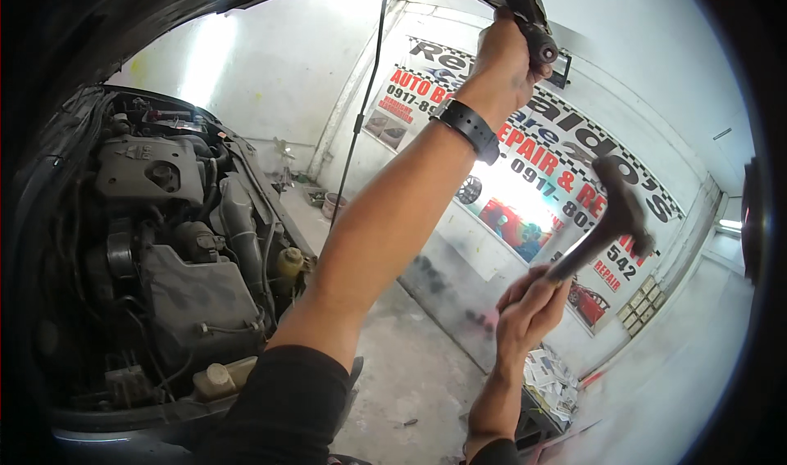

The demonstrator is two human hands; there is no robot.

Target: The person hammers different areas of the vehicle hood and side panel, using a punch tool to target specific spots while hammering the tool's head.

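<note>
Before a wall banner (525, 174), the left hand (502, 55) is gripping possibly a dark tool (541, 47) by the hood (164, 10), the right hand (531, 311) a hammer (623, 211), striking apparently needing careful aim.

Left arm (385, 235) is covered by a black sleeve (275, 403), ended near the elbow, forearm left bare. Black wristband (466, 127) with punched holes and a metallic-looking buckle is worn at the left wrist; left hand (502, 59) and right hand (531, 309) are bare. Right sleeve (497, 453), also black, is mostly cropped.
</note>
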